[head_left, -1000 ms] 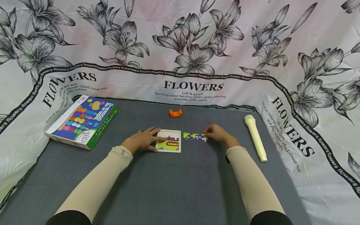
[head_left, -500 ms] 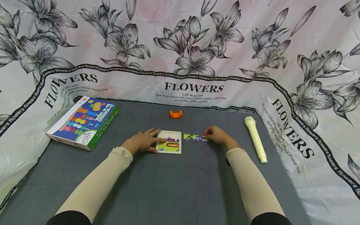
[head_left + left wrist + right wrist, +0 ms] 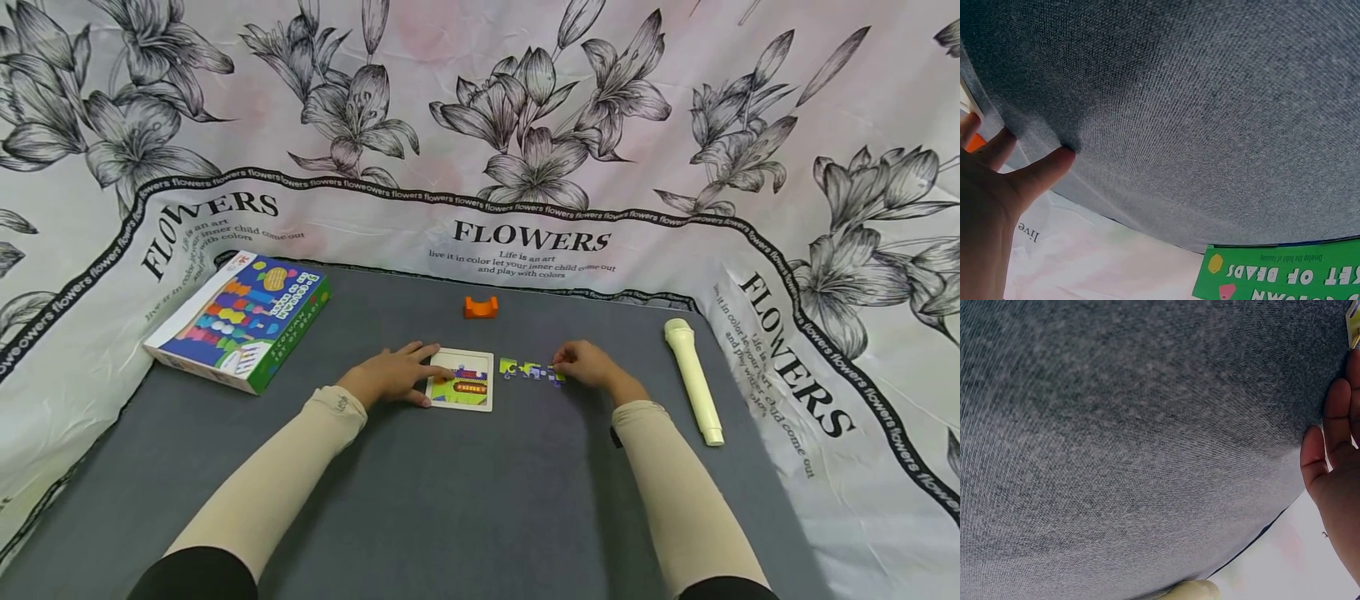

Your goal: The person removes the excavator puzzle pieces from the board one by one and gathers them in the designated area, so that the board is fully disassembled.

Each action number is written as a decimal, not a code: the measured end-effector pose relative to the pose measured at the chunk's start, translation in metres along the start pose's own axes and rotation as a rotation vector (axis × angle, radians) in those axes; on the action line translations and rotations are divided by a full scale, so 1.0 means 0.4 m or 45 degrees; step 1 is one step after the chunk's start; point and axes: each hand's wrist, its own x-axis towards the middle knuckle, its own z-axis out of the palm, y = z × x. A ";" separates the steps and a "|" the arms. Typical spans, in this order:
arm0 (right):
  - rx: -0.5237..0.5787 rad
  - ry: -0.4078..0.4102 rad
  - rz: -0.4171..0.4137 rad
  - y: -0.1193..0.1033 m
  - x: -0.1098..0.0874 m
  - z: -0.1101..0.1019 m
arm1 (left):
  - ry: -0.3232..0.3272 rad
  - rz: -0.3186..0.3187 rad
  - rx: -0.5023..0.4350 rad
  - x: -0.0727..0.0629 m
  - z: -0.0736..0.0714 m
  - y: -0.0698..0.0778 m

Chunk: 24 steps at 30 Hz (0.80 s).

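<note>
A small square puzzle tray (image 3: 468, 407) with a pale frame lies in the middle of the table, its lower part filled with a colourful picture. My left hand (image 3: 392, 373) rests across its left edge, fingers spread, one fingertip on the picture. To the tray's right, loose jigsaw pieces (image 3: 529, 370) in green, yellow and purple lie in a short row. At the row's right end, my right hand (image 3: 588, 364) pinches a puzzle piece (image 3: 559, 377), mostly hidden by the fingertips. The right wrist view catches only a yellowish corner of a piece (image 3: 1353, 326) by the fingers.
Behind the tray stands an orange notched block (image 3: 481, 308). A boxed bead set (image 3: 240, 321) lies at the back left, and a pale yellow stick (image 3: 694, 383) lies on the right. Flower-printed cloth (image 3: 536, 187) rises behind the grey table (image 3: 465, 500).
The head view has turned slightly left, so everything sits a little further right. Both hands keep their places by the tray and the row of pieces.
</note>
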 end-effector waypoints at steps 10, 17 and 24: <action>-0.173 0.114 0.051 -0.077 0.025 0.015 | 0.042 -0.017 -0.063 -0.004 0.003 -0.004; -0.316 0.091 -0.260 -0.228 0.083 0.089 | 0.048 -0.048 -0.053 -0.004 0.013 -0.010; -0.447 -0.014 -0.451 -0.307 0.121 0.181 | 0.063 -0.047 -0.009 -0.004 0.019 -0.008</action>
